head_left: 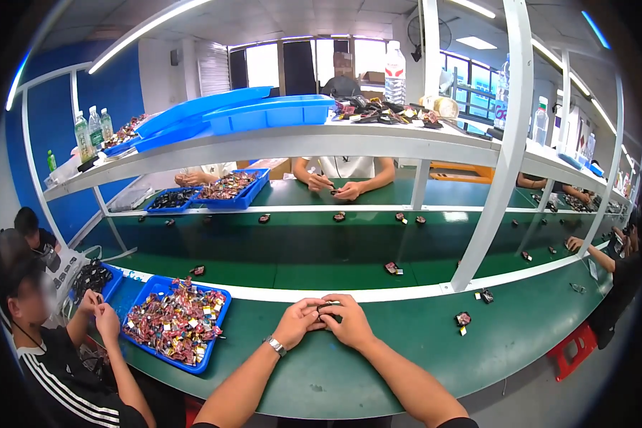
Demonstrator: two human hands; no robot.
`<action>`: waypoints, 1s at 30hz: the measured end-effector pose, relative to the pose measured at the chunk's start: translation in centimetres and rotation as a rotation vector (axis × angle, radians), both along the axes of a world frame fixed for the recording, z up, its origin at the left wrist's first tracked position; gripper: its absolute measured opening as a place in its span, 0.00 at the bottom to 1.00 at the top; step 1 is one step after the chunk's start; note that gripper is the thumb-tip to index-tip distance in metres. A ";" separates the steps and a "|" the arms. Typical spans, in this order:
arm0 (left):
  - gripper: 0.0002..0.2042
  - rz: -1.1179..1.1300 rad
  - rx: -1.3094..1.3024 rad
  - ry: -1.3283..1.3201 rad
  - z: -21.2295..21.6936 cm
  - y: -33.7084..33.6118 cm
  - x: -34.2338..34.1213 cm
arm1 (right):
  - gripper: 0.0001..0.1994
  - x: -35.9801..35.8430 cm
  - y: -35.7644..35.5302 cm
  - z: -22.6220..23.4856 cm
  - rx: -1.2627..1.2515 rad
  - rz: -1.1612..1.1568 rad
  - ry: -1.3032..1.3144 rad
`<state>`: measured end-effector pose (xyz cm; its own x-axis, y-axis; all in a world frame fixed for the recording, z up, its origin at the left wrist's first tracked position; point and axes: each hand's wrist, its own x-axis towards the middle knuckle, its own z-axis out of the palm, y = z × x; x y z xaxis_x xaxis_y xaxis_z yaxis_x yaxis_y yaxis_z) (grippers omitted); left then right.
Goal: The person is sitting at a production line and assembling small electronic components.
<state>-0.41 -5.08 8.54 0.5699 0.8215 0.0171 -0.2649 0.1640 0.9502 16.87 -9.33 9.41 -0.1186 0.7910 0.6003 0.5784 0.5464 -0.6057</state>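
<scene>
Over the green bench [406, 342], my left hand [297, 322] and my right hand [349, 324] meet with their fingertips closed on a small dark part [324, 307]. Only a dark edge of it shows between the fingers; its exact kind is hidden. To the left of my hands, a blue tray [225, 312] is heaped with small reddish parts [175, 321] bearing white and yellow labels. On the bench to the right lie a small reddish part [463, 319] with a yellow tag and a black one [486, 294].
Beyond a white rail [307, 292] runs a green conveyor belt [314, 250] with scattered small parts. White posts [498, 171] carry a shelf [278, 145] with blue trays and bottles. A co-worker [57, 342] sits at left; others work opposite and at far right. A red stool [574, 351] stands right.
</scene>
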 end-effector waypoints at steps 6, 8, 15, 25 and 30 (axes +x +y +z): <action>0.14 -0.008 0.031 -0.115 -0.6 0.5 -0.5 | 0.07 -0.6 -0.4 0.6 0.062 0.024 0.031; 0.14 -0.004 -0.006 -0.108 -0.4 0.2 -0.4 | 0.07 -0.6 -0.3 0.6 0.065 0.000 0.035; 0.14 0.005 -0.001 -0.087 -0.8 0.3 -0.4 | 0.08 -0.9 -0.3 0.3 0.122 -0.015 0.087; 0.16 0.014 0.007 -0.139 -0.3 0.1 -0.1 | 0.09 -0.8 -0.3 0.9 0.192 -0.064 0.028; 0.16 0.020 -0.005 -0.127 -0.5 0.3 0.0 | 0.06 -0.9 -0.2 0.7 0.228 -0.116 -0.001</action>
